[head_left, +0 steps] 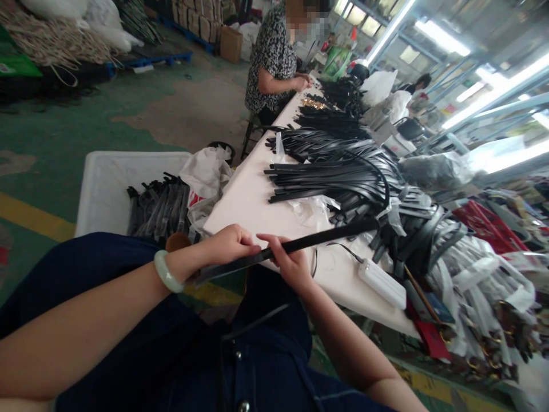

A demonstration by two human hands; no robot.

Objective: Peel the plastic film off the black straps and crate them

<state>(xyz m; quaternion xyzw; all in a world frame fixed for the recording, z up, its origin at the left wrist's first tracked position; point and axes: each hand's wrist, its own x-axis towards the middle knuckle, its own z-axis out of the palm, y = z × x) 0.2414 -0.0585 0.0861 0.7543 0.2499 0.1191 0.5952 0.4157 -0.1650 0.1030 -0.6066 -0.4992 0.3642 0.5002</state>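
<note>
A long black strap (330,233), flat and leather-like, stretches across in front of me above the near edge of the white table (244,209). My left hand (234,246), with a pale bangle at its wrist, is closed on the strap, thumb and fingers pinching it. Just to the right, my right hand (291,264) grips the same strap from below, its index finger lying across it. The strap's left end slants down under my left forearm. Its right end reaches toward a heap of black straps (326,180) on the table.
A white bin (103,171) with wrapped black straps stands at left. On the table lie a white power bank (381,283) with a cable and plastic scraps. A co-worker (274,63) sits farther along the table. Bagged straps (476,292) crowd the right side.
</note>
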